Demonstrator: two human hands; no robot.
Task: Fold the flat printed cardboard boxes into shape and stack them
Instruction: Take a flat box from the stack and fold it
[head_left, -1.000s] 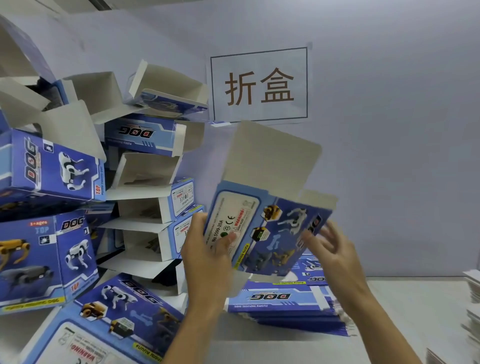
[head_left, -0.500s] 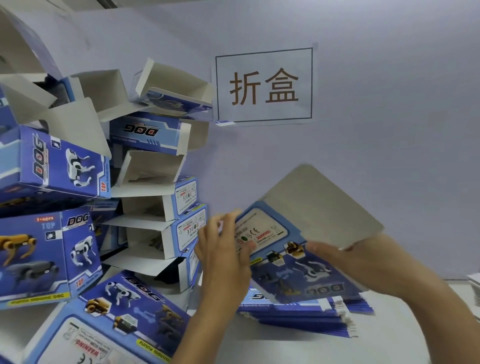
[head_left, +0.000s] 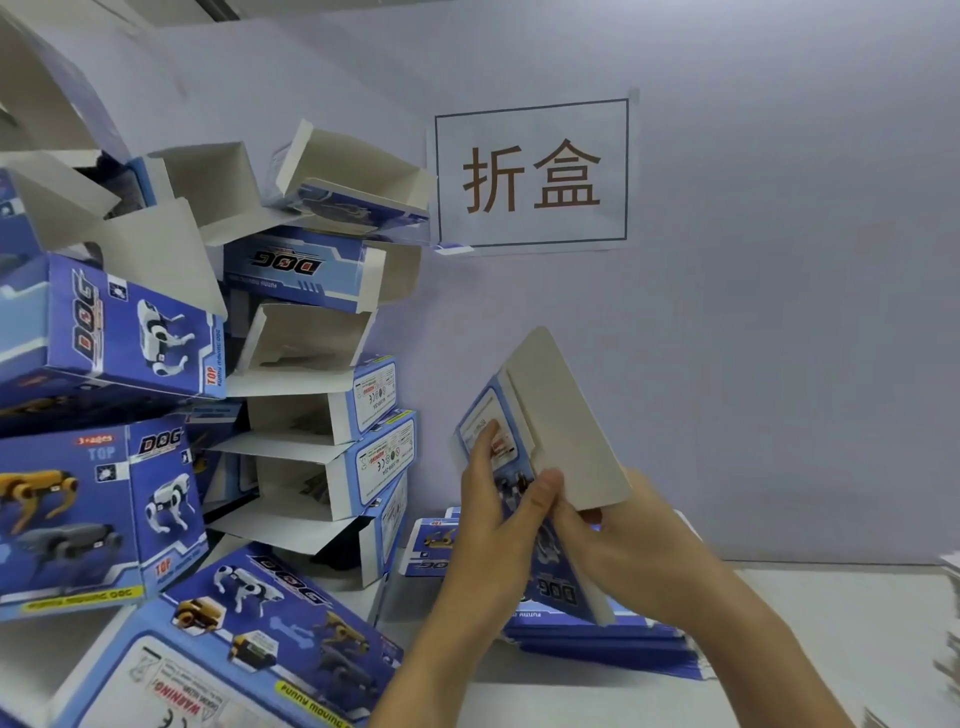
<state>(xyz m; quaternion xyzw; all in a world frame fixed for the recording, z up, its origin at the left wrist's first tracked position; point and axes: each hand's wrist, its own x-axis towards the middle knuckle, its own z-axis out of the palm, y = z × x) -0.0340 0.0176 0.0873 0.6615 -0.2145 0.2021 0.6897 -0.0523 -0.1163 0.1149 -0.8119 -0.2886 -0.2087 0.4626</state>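
A blue printed cardboard box (head_left: 558, 431) with a dog picture is held in the air, turned edge-on, its grey inner flap facing up and right. My left hand (head_left: 491, 525) grips its left side, fingers on the printed face. My right hand (head_left: 631, 551) holds its right side, thumb pressed on the fold beside the grey flap. Beneath them lies a stack of flat boxes (head_left: 613, 642) on the table. A tall heap of folded boxes (head_left: 322, 405) with open flaps leans at the left.
A white sign with two brown characters (head_left: 532, 174) hangs on the lilac wall. The white table (head_left: 831, 639) runs along the bottom right. Some white stacked sheets (head_left: 950, 623) show at the right edge. A large folded box (head_left: 249, 639) lies at the bottom left.
The box has dropped and turned from facing me to edge-on, and its panels have closed together. My right hand came under its right side and now grips it.
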